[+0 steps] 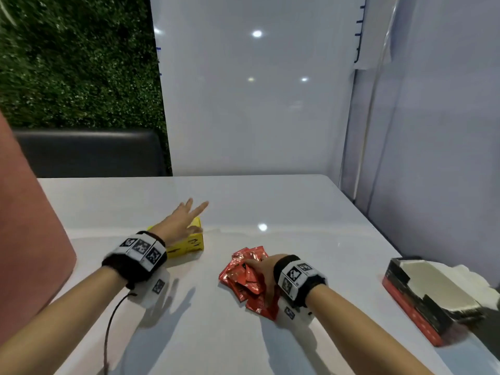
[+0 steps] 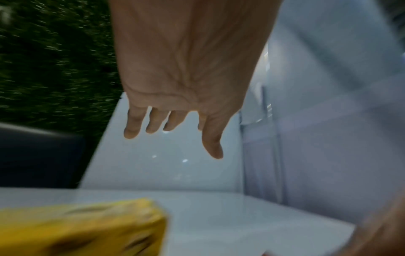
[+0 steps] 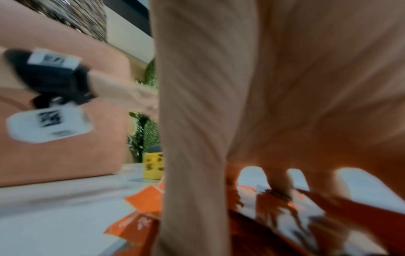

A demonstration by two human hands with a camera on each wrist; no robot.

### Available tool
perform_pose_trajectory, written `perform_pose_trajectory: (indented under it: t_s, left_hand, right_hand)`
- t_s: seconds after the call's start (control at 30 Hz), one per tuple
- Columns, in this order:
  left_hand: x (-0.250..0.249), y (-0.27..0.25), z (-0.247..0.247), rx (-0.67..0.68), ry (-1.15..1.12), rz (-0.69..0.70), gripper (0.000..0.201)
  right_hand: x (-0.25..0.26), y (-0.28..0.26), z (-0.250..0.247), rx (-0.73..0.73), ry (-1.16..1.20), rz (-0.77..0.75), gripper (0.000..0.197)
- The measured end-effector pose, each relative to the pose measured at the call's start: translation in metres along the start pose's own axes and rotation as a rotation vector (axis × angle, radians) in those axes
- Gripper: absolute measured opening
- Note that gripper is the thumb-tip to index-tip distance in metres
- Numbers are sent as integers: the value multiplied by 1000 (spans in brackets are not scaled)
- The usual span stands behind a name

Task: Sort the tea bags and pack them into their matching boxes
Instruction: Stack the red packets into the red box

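Tea bags (image 1: 250,277), red, lie heaped under the right hand (image 1: 263,269), fingers gathering them; left hand (image 1: 180,220) hovers spread and empty above the yellow box (image 1: 186,246).

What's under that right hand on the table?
A heap of red tea bags lies on the white table under the right hand. Whether anything else lies beneath the heap is hidden.

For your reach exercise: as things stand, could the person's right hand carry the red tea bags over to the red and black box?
Probably yes. The right hand already covers the red tea bags, and only bare white table lies between them and the open red and black box.
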State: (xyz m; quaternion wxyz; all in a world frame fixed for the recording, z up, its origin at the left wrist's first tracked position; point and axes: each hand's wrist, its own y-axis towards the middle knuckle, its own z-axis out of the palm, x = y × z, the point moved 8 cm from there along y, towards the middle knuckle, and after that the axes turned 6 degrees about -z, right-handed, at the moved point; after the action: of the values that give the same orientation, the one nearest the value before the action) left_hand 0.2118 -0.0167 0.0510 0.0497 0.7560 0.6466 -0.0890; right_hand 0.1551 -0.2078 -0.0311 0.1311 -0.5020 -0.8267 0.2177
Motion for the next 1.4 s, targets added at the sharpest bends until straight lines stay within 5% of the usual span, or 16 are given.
perform_pose_trajectory:
  t_s: [0.17, 0.33, 0.43, 0.57, 0.73, 0.83, 1.0, 1.4]
  left_hand:
    - [-93, -26, -3, 150, -75, 215, 68]
    - [-79, -64, 65, 575, 146, 82, 116]
    - [-60, -72, 87, 651, 279, -2, 129]
    - [-50, -79, 113, 631, 244, -40, 122]
    - [-54, -85, 133, 550, 202, -2, 107]
    - [-52, -87, 129, 531, 210, 9, 102]
    - [-35, -98, 128, 558, 238, -5, 102]
    - [29, -140, 131, 596, 161, -126, 117]
  right_hand:
    - [55, -16, 20, -12, -6, -98, 109]
    - [78, -30, 31, -88, 108, -166, 106]
    - [62, -50, 24, -231, 281, -146, 92]
    - [-15, -97, 22, -407, 293, 89, 73]
    - [-147, -201, 33, -666, 182, 652, 53]
    - [-164, -240, 56, -612, 206, 814, 24]
    - [-135, -238, 63, -565, 211, 745, 26]
    - [-22, -110, 36, -468, 165, 101, 19]
